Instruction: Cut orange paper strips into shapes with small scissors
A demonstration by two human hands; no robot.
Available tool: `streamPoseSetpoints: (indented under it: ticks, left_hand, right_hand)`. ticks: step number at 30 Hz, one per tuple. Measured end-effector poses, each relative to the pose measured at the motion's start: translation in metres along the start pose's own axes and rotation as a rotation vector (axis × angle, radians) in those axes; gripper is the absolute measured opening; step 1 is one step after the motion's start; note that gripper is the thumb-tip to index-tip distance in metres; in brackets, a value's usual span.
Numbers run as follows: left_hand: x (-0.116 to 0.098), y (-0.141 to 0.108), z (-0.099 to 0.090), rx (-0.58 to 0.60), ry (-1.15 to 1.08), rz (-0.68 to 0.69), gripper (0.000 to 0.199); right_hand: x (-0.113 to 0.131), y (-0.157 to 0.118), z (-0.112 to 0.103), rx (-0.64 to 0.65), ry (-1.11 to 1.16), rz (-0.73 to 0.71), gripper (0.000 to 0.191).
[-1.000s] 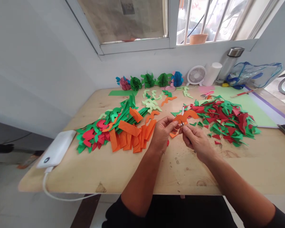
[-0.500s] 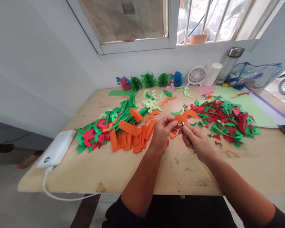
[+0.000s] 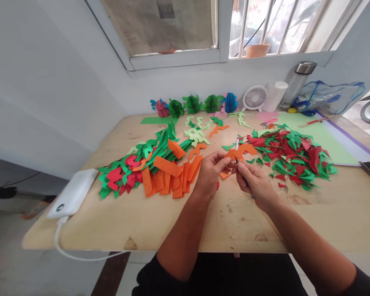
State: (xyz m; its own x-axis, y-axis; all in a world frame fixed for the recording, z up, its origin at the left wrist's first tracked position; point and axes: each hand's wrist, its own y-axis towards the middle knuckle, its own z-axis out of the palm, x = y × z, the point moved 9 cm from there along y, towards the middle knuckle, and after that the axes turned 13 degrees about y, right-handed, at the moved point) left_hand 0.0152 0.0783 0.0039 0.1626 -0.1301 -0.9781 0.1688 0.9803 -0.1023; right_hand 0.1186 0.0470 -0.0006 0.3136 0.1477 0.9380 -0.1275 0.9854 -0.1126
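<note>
My left hand (image 3: 214, 166) is closed, pinching a folded orange paper cutout (image 3: 246, 149) with a wavy edge between thumb and forefinger. My right hand (image 3: 254, 180) is wrapped round a slim, pen-shaped tool (image 3: 252, 195); its dark rear end shows below the palm, and its narrow tip meets the paper's lower edge. Most of that tool is hidden by the fingers, so its exact kind is unclear. Both hands are close together above the table. Just beyond the cutout, a thin white stick-like item (image 3: 237, 142) shows.
Folded orange strips (image 3: 169, 179) and green and red cutouts (image 3: 117, 176) lie left. Red and green scraps (image 3: 299, 154) heap right. Along the wall stand honeycomb paper figures (image 3: 193, 105), a small fan (image 3: 255, 98) and a bottle (image 3: 297, 86). A white power bank (image 3: 74, 193) sits left.
Hardly anything differs. The orange cutout has shifted very slightly in my fingers, and the tool's tip is less exposed at its edge.
</note>
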Motion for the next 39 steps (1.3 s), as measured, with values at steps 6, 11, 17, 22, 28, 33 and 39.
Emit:
streamPoseSetpoints:
  ticks: [6,11,17,22,28,33,39]
  left_hand:
    - [-0.0001,-0.0006,0.0007,0.001,-0.004,-0.013,0.018]
    - [0.0003,-0.0001,0.0009,0.002,-0.014,-0.012,0.017]
    - [0.0002,-0.0008,0.001,-0.003,-0.013,-0.028,0.017]
    - [0.0001,-0.0009,0.0005,-0.004,-0.003,-0.022,0.017]
    - [0.0027,0.0009,0.0002,0.004,0.0,-0.012,0.019]
    - [0.0041,0.0015,-0.0002,0.004,0.002,-0.006,0.02]
    - [0.0045,0.0023,0.0005,0.029,0.017,0.014,0.021]
  right_hand:
    - [-0.001,0.0,-0.001,-0.004,0.006,0.007,0.041]
    - [0.0001,0.0009,-0.0009,-0.001,-0.011,-0.011,0.042]
    - [-0.0001,0.0003,-0.0006,-0.006,-0.012,-0.006,0.042]
    - [0.0003,-0.0001,0.0004,0.006,-0.004,-0.006,0.04]
    - [0.003,-0.0009,0.0017,0.001,-0.022,-0.006,0.041]
    - [0.0019,-0.0014,0.0006,-0.011,-0.025,-0.002,0.039]
    - [0.0026,-0.0014,0.0014,-0.004,-0.016,-0.012,0.041]
